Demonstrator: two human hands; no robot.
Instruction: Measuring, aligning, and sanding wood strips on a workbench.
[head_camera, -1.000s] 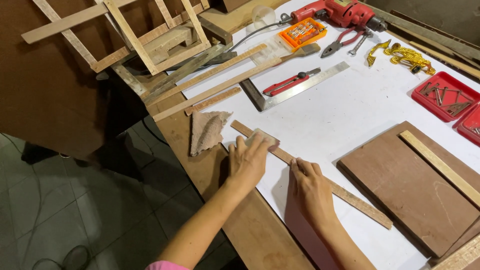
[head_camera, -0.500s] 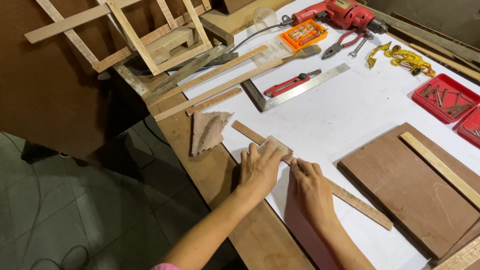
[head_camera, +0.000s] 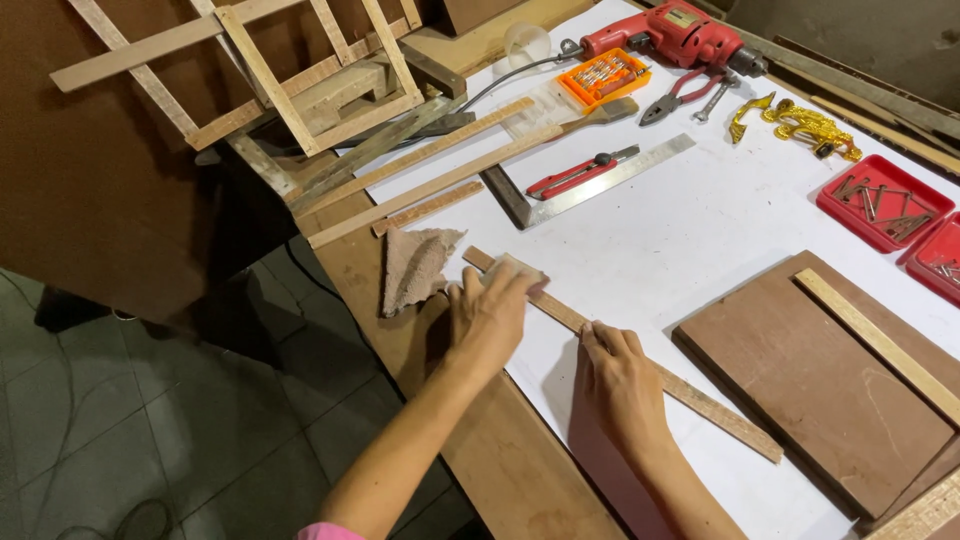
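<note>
- Clearly a sanding step: left hand (head_camera: 490, 315) pressed flat over a small pale sanding pad (head_camera: 512, 268), fingers curled on top of it, pad lying on the near-left end of a long thin wooden strip (head_camera: 640, 365).
- Right hand (head_camera: 615, 375) laid palm-down on the middle of the same strip, fingers spread, pinning it rather than gripping round it.
- Strip lying diagonally on the white tabletop (head_camera: 650, 230), one end close to the table's left edge, the other running toward the brown board (head_camera: 810, 385).
- Crumpled brown cloth (head_camera: 412, 265) just beside the left hand, partly over the table edge.
- Farther back and well apart: steel square (head_camera: 590, 185) with a red utility knife (head_camera: 580, 172) on it, red drill (head_camera: 670, 30), orange bit case (head_camera: 603, 75), pliers (head_camera: 680, 95), red trays (head_camera: 880, 200) of small metal parts, loose wooden slats (head_camera: 430, 185).
- Judging by the pose, only the end portion under the pad being worked; much of the strip's length uncovered.
- Next stroke likely calling for even downward pressure along the strip's line, with firm pinning from the right hand to stop the thin wood sliding or flexing.
</note>
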